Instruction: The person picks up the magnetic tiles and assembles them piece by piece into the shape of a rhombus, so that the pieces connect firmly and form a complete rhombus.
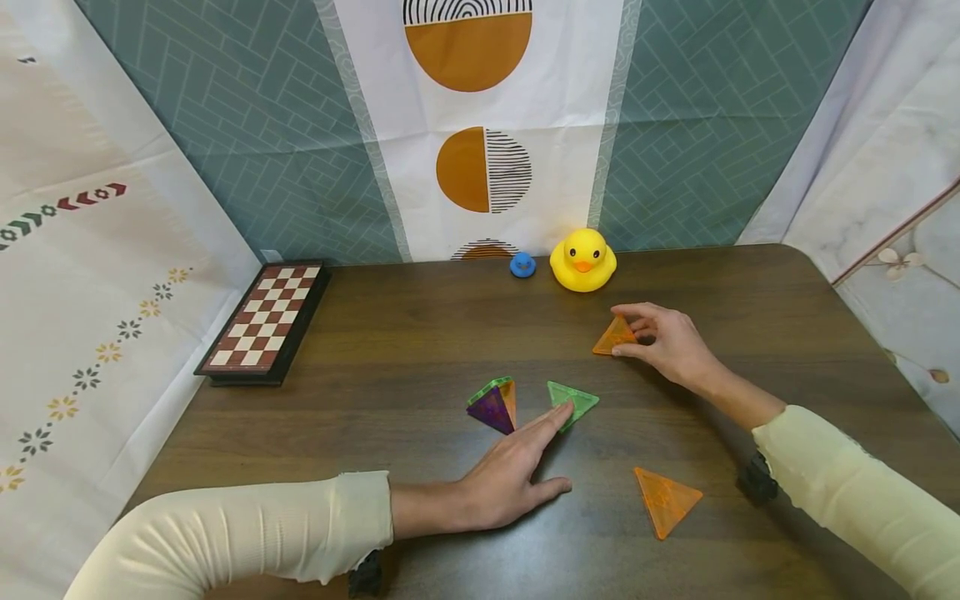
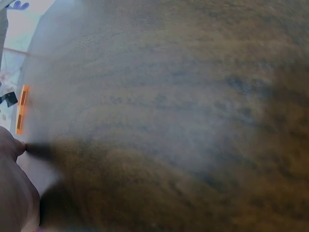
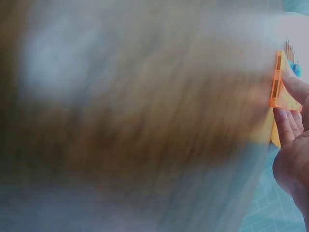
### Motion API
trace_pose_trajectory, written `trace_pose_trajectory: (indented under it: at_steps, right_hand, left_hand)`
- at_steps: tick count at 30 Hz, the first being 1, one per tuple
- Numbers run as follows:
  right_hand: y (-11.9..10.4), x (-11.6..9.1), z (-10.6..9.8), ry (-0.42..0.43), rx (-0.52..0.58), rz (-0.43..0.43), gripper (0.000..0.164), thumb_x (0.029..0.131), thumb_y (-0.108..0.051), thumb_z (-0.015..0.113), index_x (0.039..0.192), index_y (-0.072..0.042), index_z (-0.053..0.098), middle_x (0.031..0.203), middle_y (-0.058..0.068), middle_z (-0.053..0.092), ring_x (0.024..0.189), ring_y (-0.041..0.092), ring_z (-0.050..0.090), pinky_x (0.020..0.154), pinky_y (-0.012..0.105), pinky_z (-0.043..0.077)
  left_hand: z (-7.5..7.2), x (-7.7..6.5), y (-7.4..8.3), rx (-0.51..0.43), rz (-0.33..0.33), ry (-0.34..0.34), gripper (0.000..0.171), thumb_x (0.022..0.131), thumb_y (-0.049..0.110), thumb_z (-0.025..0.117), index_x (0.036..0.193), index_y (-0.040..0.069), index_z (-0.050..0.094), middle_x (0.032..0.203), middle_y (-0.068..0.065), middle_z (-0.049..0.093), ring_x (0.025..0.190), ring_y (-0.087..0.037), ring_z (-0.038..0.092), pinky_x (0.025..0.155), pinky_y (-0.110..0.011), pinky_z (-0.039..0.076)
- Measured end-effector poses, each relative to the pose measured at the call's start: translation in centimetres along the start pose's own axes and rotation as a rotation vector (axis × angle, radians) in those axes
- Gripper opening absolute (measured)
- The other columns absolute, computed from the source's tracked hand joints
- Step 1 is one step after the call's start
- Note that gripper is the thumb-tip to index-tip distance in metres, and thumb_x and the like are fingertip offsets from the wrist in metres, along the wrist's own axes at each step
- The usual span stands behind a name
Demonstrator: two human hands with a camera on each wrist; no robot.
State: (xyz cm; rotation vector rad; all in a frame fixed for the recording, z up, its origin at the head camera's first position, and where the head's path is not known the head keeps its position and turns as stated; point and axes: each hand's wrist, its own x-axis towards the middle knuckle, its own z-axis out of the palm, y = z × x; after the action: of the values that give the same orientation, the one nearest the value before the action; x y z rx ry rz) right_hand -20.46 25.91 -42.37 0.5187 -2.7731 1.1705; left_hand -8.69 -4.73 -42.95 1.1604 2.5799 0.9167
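In the head view my right hand (image 1: 675, 343) pinches an orange translucent triangle tile (image 1: 615, 335) between thumb and fingers, below the yellow duck. The right wrist view shows this tile (image 3: 278, 79) edge-on, thumb and fingers on its sides. My left hand (image 1: 510, 475) stretches flat over the table, its straight fingertips on a green translucent triangle tile (image 1: 573, 402). Left of those fingertips stands a small joined shape (image 1: 491, 408) of purple, green and orange triangles. A second orange triangle tile (image 1: 667, 500) lies flat to the right of my left thumb.
At the back edge of the wooden table (image 1: 420, 317) sit a yellow rubber duck (image 1: 583, 262) and a small blue duck (image 1: 522, 265). A checkered board box (image 1: 264, 321) lies at the far left. Patterned cloth (image 1: 487, 108) hangs behind the table.
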Motion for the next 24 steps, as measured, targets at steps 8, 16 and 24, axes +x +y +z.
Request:
trace_pose_trajectory:
  at_steps: [8, 16, 24]
  right_hand:
    - [-0.8, 0.0, 0.0, 0.016, -0.003, 0.036, 0.051, 0.091, -0.002, 0.084, 0.138, 0.001, 0.066, 0.113, 0.02, 0.074, 0.094, 0.034, 0.075, 0.081, 0.043, 0.063]
    - [-1.8, -0.5, 0.4, 0.013, 0.044, 0.068, 0.035, 0.093, -0.001, 0.081, 0.126, 0.003, 0.073, 0.113, 0.022, 0.076, 0.098, 0.036, 0.077, 0.086, 0.044, 0.062]
    - [-2.6, -0.8, 1.1, -0.008, 0.081, 0.085, 0.029, 0.094, 0.0, 0.08, 0.121, 0.004, 0.073, 0.112, 0.022, 0.077, 0.102, 0.039, 0.077, 0.087, 0.044, 0.062]
  left_hand:
    - [0.0, 0.0, 0.0, -0.003, -0.001, 0.004, 0.091, 0.1, 0.028, 0.079, 0.169, 0.005, 0.023, 0.171, -0.014, 0.031, 0.157, -0.021, 0.032, 0.125, -0.039, 0.032]
    - [-0.1, 0.0, 0.0, -0.013, 0.0, 0.005, 0.091, 0.1, 0.028, 0.078, 0.169, 0.006, 0.023, 0.171, -0.013, 0.031, 0.157, -0.021, 0.031, 0.124, -0.04, 0.032]
    - [0.0, -0.1, -0.1, -0.007, 0.001, 0.004, 0.092, 0.1, 0.028, 0.078, 0.169, 0.006, 0.023, 0.172, -0.013, 0.031, 0.157, -0.021, 0.031, 0.125, -0.04, 0.032]
